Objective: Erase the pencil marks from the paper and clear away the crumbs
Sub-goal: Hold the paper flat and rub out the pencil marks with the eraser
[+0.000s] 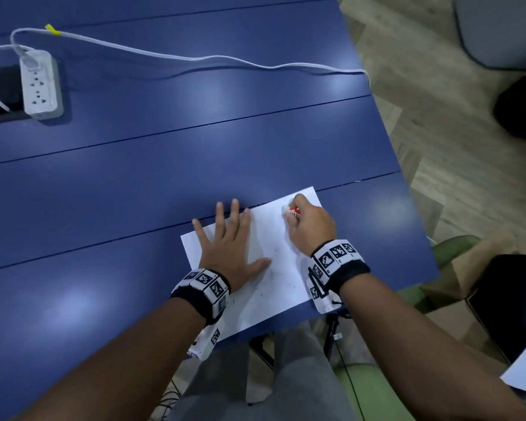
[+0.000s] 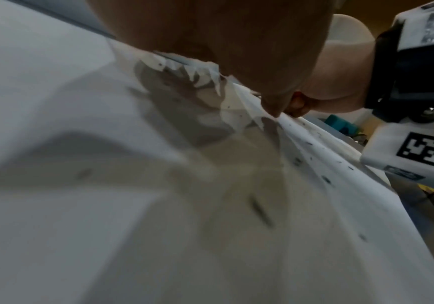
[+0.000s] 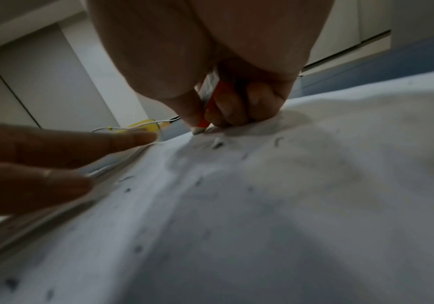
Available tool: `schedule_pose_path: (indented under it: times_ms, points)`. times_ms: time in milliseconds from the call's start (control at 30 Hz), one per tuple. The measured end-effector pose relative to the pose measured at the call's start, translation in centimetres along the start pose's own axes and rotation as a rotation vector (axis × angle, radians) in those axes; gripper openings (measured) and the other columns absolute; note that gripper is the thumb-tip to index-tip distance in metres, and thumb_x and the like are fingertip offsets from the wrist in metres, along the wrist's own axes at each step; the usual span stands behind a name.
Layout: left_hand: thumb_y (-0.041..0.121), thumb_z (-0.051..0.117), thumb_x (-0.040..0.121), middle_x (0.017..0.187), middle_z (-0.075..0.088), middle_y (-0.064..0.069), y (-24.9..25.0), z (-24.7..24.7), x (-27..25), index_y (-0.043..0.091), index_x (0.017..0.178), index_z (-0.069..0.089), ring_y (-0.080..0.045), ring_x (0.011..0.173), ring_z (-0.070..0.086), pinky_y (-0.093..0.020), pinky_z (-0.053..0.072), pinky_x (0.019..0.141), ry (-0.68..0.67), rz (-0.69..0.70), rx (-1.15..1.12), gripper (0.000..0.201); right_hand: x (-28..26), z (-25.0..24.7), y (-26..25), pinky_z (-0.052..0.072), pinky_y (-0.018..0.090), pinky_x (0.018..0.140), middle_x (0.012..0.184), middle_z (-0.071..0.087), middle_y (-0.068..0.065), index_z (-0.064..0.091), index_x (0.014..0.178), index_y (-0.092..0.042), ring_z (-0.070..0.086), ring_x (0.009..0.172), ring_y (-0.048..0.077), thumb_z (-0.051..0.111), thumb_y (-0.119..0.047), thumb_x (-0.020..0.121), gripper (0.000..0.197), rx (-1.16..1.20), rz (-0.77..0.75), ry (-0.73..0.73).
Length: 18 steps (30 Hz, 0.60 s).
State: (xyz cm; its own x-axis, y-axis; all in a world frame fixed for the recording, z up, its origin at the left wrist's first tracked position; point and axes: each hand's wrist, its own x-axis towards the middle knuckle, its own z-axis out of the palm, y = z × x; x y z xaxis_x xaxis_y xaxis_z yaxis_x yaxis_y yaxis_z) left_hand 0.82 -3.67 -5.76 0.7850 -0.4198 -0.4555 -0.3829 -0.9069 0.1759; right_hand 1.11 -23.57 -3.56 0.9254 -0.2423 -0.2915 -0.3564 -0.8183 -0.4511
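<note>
A white sheet of paper (image 1: 268, 287) lies near the front right edge of the blue table (image 1: 134, 183). My left hand (image 1: 228, 241) lies flat on the sheet's left half, fingers spread and straight. My right hand (image 1: 304, 220) grips a white eraser in a red sleeve (image 1: 290, 211) and presses its tip on the paper's far right part. In the right wrist view the eraser (image 3: 212, 102) touches the paper (image 3: 262, 205) between thumb and fingers. Dark crumbs (image 3: 217, 145) and faint smudges dot the sheet; crumbs (image 2: 326, 179) also show in the left wrist view.
A white power strip (image 1: 40, 83) sits at the table's far left, and its white cable (image 1: 195, 59) runs across the back to the right edge. Green chair parts (image 1: 456, 250) and a dark object stand on the floor to the right.
</note>
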Motion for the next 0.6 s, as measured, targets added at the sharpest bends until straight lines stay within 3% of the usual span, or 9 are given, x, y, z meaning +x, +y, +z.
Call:
schedule_pose_path:
  times_ms: [133, 433, 600]
  points:
    - [0.074, 0.023, 0.094, 0.167, -0.024, -0.001, 1.5, -1.0, 1.7, 0.026, 0.162, 0.004, -0.030, 0.151, -0.027, -0.074, -0.013, 0.112, 0.015, 0.139, 0.006, 0.085, -0.2, 0.9, -0.1, 0.048, 0.038, 0.063, 0.080, 0.063, 0.003, 0.049, 0.098, -0.015, 0.057, 0.075, 0.032, 0.048, -0.034, 0.098, 0.019, 0.071, -0.002, 0.029]
    - [0.083, 0.011, 0.087, 0.166, -0.027, 0.000, 2.8, -0.2, 3.9, 0.033, 0.160, -0.008, -0.030, 0.151, -0.029, -0.075, -0.014, 0.111, 0.026, 0.071, 0.051, 0.091, -0.8, 1.0, 0.2, 0.044, 0.036, 0.061, 0.080, 0.058, 0.001, 0.044, 0.095, -0.017, 0.054, 0.073, 0.027, 0.046, -0.031, 0.098, 0.015, 0.028, -0.034, 0.011]
    - [0.086, 0.010, 0.085, 0.164, -0.030, 0.000, 3.1, -0.1, 3.9, 0.036, 0.159, -0.010, -0.031, 0.150, -0.029, -0.075, -0.012, 0.110, 0.030, 0.052, 0.063, 0.091, -1.8, 0.7, 0.2, 0.035, 0.032, 0.059, 0.077, 0.057, -0.001, 0.041, 0.095, -0.021, 0.054, 0.072, 0.029, 0.045, -0.034, 0.098, 0.013, -0.127, -0.056, -0.106]
